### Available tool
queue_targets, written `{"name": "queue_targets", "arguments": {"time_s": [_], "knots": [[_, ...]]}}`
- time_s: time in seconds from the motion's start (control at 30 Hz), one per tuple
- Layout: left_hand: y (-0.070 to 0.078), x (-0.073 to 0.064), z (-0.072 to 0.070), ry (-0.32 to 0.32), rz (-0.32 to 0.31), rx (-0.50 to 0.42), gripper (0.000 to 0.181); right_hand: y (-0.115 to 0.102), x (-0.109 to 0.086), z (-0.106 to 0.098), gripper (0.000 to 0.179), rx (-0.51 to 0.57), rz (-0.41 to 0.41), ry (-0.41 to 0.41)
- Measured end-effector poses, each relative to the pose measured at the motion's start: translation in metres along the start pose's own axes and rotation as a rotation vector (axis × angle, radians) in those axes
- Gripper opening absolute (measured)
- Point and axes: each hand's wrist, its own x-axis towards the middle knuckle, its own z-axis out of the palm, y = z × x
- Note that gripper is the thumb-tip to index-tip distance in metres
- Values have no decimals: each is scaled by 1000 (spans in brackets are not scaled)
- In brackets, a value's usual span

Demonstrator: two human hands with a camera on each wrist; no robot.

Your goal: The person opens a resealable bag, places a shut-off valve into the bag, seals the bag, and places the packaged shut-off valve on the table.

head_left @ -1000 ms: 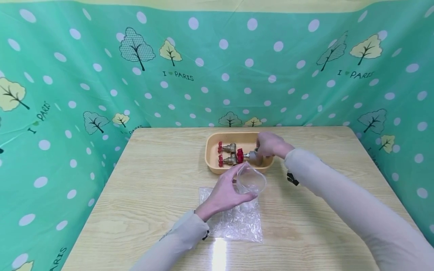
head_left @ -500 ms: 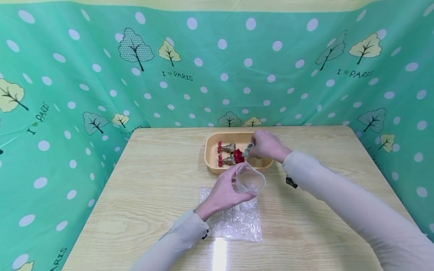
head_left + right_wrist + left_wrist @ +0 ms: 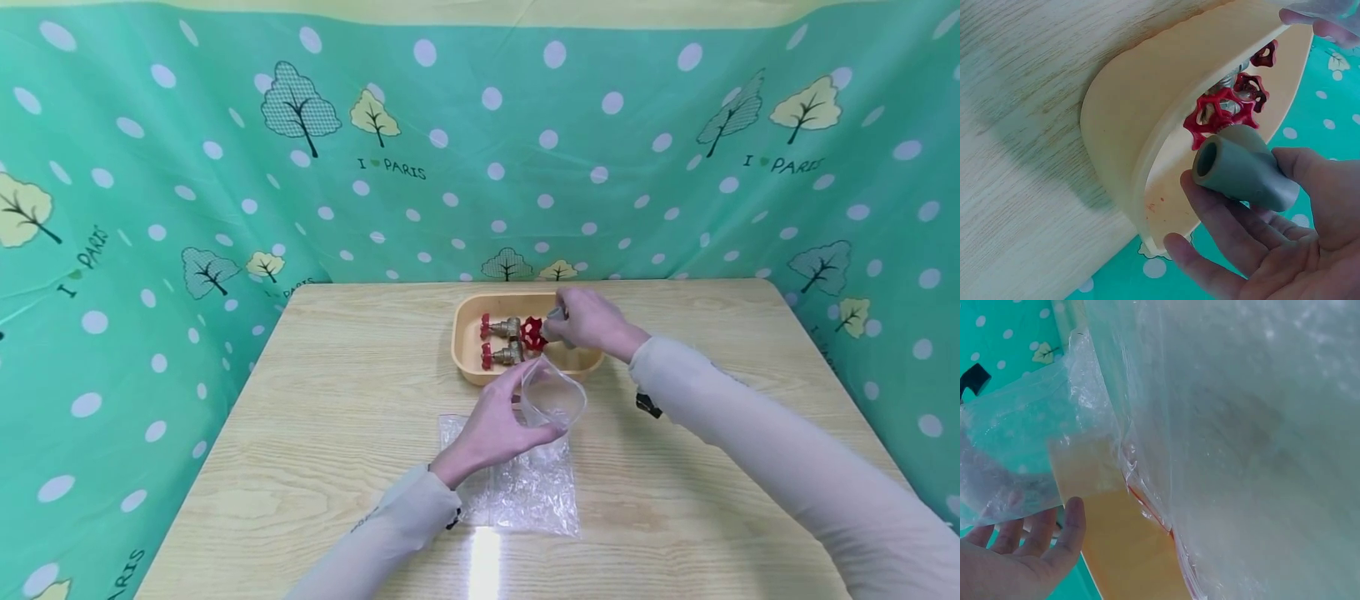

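My right hand (image 3: 592,321) holds a valve with a grey plastic body (image 3: 1241,169) and a red handwheel (image 3: 533,333), just above the tan tray (image 3: 480,378). In the right wrist view its fingers and thumb grip the grey pipe part, whose round opening shows. My left hand (image 3: 495,429) holds a clear plastic bag (image 3: 555,400) by its mouth, spread wide between thumb and fingers. The bag's film fills much of the left wrist view (image 3: 1241,456). Two brass valves with red handwheels, an upper one (image 3: 501,327) and a lower one (image 3: 504,356), lie in the tray's left half.
Crinkled clear plastic (image 3: 525,500) lies on the wooden table (image 3: 337,400) under the left hand. A green dotted curtain (image 3: 465,167) hangs behind the table and along both sides. The tray stands near the table's back edge.
My right hand has lifted the grey valve from the tray's right part and moved it slightly left. Its red handwheel has turned toward the head camera. The left hand and bag have stayed put.
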Motion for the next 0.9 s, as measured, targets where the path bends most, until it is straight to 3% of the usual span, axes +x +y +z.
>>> {"name": "queue_targets", "arguments": {"time_s": [0.33,0.7,0.9], "knots": [[3,1,2,9,6,-2,90,3,0,2,23,83,49,-14],[2,6,5,20,37,-7,86,7,-3,-2,26,64,-27,60],[1,6,7,23,20,-2,85,8,-7,-1,34,58,-61,94]]}}
